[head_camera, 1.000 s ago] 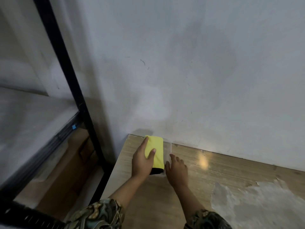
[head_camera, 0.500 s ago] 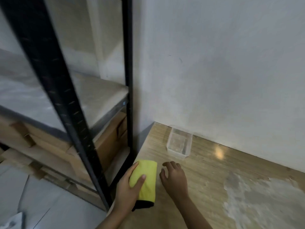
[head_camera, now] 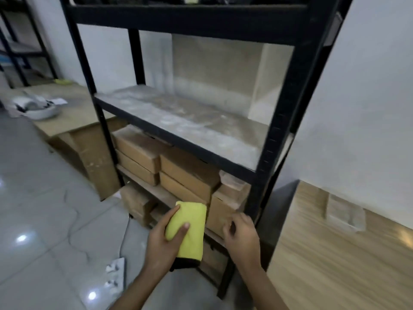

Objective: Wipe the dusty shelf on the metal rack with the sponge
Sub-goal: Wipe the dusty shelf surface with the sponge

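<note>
The sponge, yellow with a dark underside at its near end, sits in the left hand, which grips it from the left with the thumb laid across its yellow top and the fingers curled under it. It is held in the air in front of the lower part of the metal rack, clear of every shelf. The right hand hangs just to the right of the sponge, apart from it, fingers loosely curled and holding nothing.

Well above and beyond both hands is the dusty shelf, a pale board streaked with grey-white dust, set between the rack's black uprights. Directly past the hands, under that shelf, cardboard boxes are stacked side by side on a lower board. Right of the right hand, beside the rack's near upright, runs a wooden tabletop with a clear plastic tub on it against the white wall. Far to the left of the left hand a low wooden table carries a white bowl, over a shiny grey tiled floor.
</note>
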`<state>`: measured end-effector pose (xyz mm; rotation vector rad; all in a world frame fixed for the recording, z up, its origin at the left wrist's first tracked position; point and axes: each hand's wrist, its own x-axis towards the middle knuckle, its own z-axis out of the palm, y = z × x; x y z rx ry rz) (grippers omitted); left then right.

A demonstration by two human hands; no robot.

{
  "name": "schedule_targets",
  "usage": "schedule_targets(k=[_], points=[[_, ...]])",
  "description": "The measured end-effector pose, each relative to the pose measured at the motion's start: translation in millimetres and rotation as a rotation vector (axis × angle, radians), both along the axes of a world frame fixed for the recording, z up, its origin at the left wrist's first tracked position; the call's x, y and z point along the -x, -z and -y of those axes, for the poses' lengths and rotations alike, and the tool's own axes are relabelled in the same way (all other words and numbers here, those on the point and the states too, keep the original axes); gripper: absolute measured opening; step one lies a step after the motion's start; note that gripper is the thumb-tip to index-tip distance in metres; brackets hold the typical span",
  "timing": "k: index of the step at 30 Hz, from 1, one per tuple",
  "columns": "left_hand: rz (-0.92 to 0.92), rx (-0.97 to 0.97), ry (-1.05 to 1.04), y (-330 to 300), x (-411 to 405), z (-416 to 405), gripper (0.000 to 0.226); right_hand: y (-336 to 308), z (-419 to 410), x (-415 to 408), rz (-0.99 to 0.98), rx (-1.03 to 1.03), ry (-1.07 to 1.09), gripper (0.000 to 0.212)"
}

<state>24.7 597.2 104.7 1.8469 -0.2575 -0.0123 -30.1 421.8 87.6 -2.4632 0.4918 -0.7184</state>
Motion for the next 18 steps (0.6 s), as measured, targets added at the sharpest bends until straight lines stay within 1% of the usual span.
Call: schedule_targets(k=[3, 8, 10, 11, 15, 18], points=[[0.063, 0.026, 0.0, -23.9, -37.3, -25.9, 0.044, -34.4, -23.1, -36.2, 0.087, 0.027, -0.014, 0.004], [0.155, 0.074, 0.013, -53.6, -108.1, -40.9, 0.047, -71.0, -30.5, -103.4, 0.16, 0.116, 0.017, 0.014], [0.191, 0.083, 0.038, -62.5, -140.2, -42.4, 0.056, -79.9, -28.1, -135.5, 0.205, 0.132, 0.017, 0.016], [0.21, 0.085, 0.053, -67.2, -153.7, -41.8, 0.057, -83.2, -26.1, -149.2, 0.229, 0.157, 0.017, 0.016], [0.277, 0.077, 0.115, -86.7, -214.4, -33.5, 0.049, -89.3, -17.9, -210.7, 0.299, 0.291, -0.001, 0.015], [0.294, 0.052, 0.145, -97.8, -255.4, -22.2, 0.051, -90.4, -10.5, -244.6, 0.311, 0.343, 0.023, 0.018]])
